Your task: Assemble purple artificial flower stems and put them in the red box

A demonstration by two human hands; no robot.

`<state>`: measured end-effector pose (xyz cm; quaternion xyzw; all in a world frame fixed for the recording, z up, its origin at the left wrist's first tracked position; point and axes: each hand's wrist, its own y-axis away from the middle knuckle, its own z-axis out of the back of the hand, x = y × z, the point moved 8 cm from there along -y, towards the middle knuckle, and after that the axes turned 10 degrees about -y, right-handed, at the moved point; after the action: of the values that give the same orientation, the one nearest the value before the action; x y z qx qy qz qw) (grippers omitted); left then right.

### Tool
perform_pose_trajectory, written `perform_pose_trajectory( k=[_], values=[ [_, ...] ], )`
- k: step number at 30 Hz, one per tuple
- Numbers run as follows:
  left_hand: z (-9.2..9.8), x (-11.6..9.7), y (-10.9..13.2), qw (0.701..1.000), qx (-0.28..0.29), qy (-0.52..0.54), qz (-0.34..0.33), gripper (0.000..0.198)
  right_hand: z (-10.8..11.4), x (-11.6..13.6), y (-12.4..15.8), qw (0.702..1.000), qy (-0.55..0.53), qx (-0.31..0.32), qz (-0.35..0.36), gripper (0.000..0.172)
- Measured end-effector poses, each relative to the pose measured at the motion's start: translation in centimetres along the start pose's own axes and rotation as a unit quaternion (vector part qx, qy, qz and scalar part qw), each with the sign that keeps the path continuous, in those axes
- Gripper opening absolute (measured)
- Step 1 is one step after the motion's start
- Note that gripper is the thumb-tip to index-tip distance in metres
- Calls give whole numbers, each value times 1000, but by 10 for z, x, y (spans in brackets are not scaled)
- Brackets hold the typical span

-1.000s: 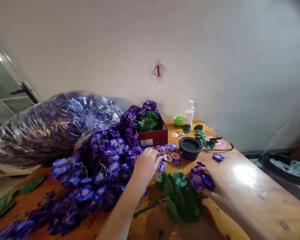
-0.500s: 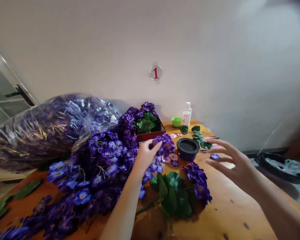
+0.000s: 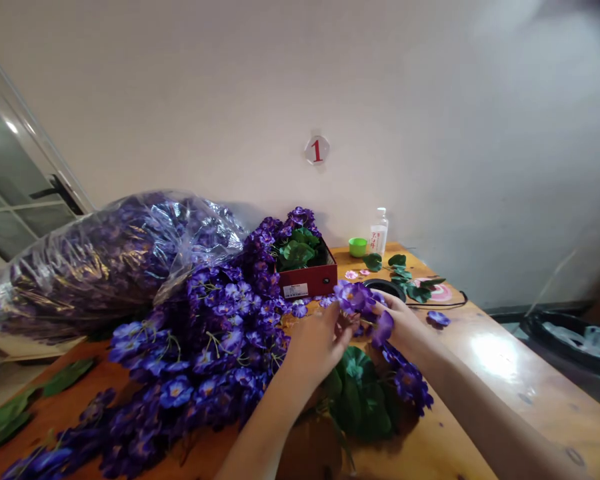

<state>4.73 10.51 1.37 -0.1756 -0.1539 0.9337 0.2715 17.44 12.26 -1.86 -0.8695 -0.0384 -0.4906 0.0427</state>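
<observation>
A white-walled room, with a round plate bearing a red 1 (image 3: 317,150) on the wall and a long wooden table (image 3: 500,407) pushed up against it. Over on the left sits a bulging clear plastic bag of purple flowers (image 3: 95,267), and a loose heap of artificial purple flowers (image 3: 205,353) spills across the table in front of it. The person's left hand (image 3: 320,343) and right hand (image 3: 400,327) are brought close together just right of that heap, both closed on an artificial purple flower spray (image 3: 354,297), which is pinched between their fingers above the table, its lower blooms hanging down past the right hand. Directly beneath lies a bunch of green artificial leaves (image 3: 360,400). Behind the hands stand a red box (image 3: 307,283) packed with more leaves and a round black dish (image 3: 385,287), partly hidden by the spray, while a single purple bloom (image 3: 438,319) lies off to the right
</observation>
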Motion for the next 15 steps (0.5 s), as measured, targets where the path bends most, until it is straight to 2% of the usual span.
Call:
perform_pose_trajectory(
  k=[3,5,7,8,9,11,13,15],
  values=[
    [4,3,-1,997,-15,-59,43,20,3,5,-1,1000,-26,7,12,34],
    [13,5,0,997,-52,36,49,27,7,8,-1,999,-14,39,-1,33],
    [16,7,0,975,-60,209,52,35,8,5,2,995,42,85,-30,32],
    [11,6,-1,955,-37,289,51,40,8,2,4,990,79,107,-42,32],
    [3,1,-2,936,9,350,46,44,8,-1,6,985,110,123,-44,32],
    [-24,-17,-2,893,145,426,21,48,4,0,9,983,133,125,-14,30],
    [-47,-38,4,820,264,507,-8,49,-1,8,11,989,100,101,40,28],
    [-56,-52,8,727,313,610,-24,49,-4,15,15,994,39,73,66,29]
  ],
)
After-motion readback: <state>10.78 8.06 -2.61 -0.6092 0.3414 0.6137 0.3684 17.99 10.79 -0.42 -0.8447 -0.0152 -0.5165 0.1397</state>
